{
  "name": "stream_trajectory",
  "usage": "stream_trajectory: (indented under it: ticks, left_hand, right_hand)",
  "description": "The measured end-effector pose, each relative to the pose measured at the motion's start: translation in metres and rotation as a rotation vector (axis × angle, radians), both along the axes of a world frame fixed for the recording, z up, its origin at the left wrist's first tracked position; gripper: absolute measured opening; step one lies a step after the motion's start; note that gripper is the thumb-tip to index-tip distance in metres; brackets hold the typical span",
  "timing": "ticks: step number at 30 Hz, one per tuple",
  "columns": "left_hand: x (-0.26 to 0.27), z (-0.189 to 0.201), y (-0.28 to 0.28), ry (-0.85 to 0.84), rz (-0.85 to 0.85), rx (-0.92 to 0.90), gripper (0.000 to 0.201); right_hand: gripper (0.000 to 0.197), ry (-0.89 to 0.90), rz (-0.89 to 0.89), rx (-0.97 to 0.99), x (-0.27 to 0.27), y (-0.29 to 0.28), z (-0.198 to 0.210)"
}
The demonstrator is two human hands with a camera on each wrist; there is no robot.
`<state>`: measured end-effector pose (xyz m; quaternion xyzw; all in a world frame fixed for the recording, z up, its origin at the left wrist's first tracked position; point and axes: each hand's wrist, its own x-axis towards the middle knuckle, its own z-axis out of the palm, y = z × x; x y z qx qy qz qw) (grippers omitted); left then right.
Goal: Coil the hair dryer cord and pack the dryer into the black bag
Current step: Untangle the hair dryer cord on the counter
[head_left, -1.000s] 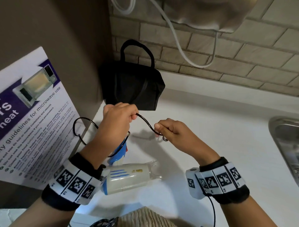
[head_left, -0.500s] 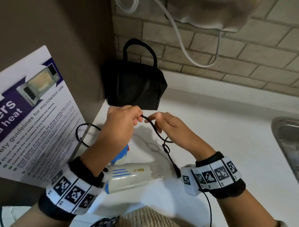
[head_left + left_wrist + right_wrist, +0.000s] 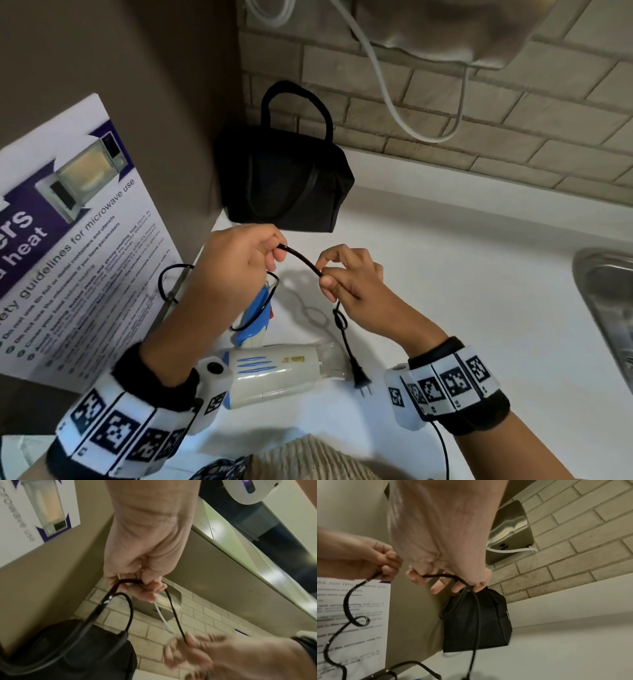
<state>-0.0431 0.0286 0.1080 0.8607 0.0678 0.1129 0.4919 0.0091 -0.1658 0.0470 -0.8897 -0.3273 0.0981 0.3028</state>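
A white and blue hair dryer (image 3: 274,373) lies on the white counter (image 3: 479,325) below my hands. My left hand (image 3: 272,255) grips gathered loops of its black cord (image 3: 301,262). My right hand (image 3: 325,279) pinches the same cord a short span away. Below it the cord hangs with a small kink down to the plug (image 3: 361,378), which lies by the dryer's nozzle. The black bag (image 3: 284,185) stands upright in the corner behind my hands. The left wrist view shows the left hand (image 3: 137,582) holding the cord (image 3: 175,615). In the right wrist view the right hand (image 3: 447,581) pinches the cord (image 3: 477,615) in front of the bag (image 3: 476,622).
A microwave-guidelines poster (image 3: 68,257) hangs on the left wall. A steel sink (image 3: 609,308) is set into the counter at the right. A metal wall unit with a white cable (image 3: 394,102) hangs on the brick wall above.
The free end of the cord has come into sight below my right hand; its plug now hangs down to the counter by the dryer's nozzle. My left hand keeps its hold on the loops.
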Motion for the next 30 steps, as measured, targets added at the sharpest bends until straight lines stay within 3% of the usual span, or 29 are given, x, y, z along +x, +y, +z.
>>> stream_trajectory:
  ticks: [8, 12, 14, 16, 18, 20, 25, 26, 28, 30]
  left_hand:
    - [-0.004, 0.01, 0.033, -0.118, 0.032, 0.013, 0.041]
    - [0.002, -0.005, 0.044, -0.064, 0.072, 0.068, 0.035]
    - [0.005, -0.016, 0.047, -0.008, 0.112, 0.164, 0.03]
    - [0.008, -0.026, 0.047, 0.008, 0.138, 0.371, 0.029]
    - [0.011, -0.032, 0.038, 0.068, 0.079, 0.687, 0.043]
    - [0.012, -0.039, 0.021, 0.119, -0.002, 0.835, 0.05]
    - [0.009, -0.048, -0.013, 0.084, -0.133, 0.989, 0.054]
    - [0.01, -0.051, -0.018, 0.043, -0.189, 1.016, 0.051]
    - [0.013, -0.049, -0.029, 0.014, -0.341, 0.95, 0.025]
    - [0.016, -0.044, -0.037, 0.041, -0.413, 0.864, 0.02]
  right_hand:
    - [0.03, 0.015, -0.075, -0.014, 0.012, -0.015, -0.039]
    - [0.034, 0.011, -0.14, -0.011, 0.02, -0.021, -0.043]
    - [0.042, 0.022, -0.163, -0.006, 0.022, -0.025, -0.039]
    - [0.044, 0.013, -0.177, -0.017, 0.023, -0.027, -0.031]
    - [0.04, -0.028, -0.184, -0.022, 0.023, -0.025, -0.023]
    - [0.034, -0.082, -0.173, -0.041, 0.019, -0.019, -0.016]
    - [0.035, -0.193, -0.169, -0.123, 0.008, -0.004, -0.001]
    - [0.032, -0.214, -0.177, -0.126, 0.006, -0.002, 0.002]
    - [0.024, -0.265, -0.177, -0.146, 0.002, 0.001, 0.006]
    - [0.023, -0.292, -0.164, -0.162, -0.001, 0.001, 0.008]
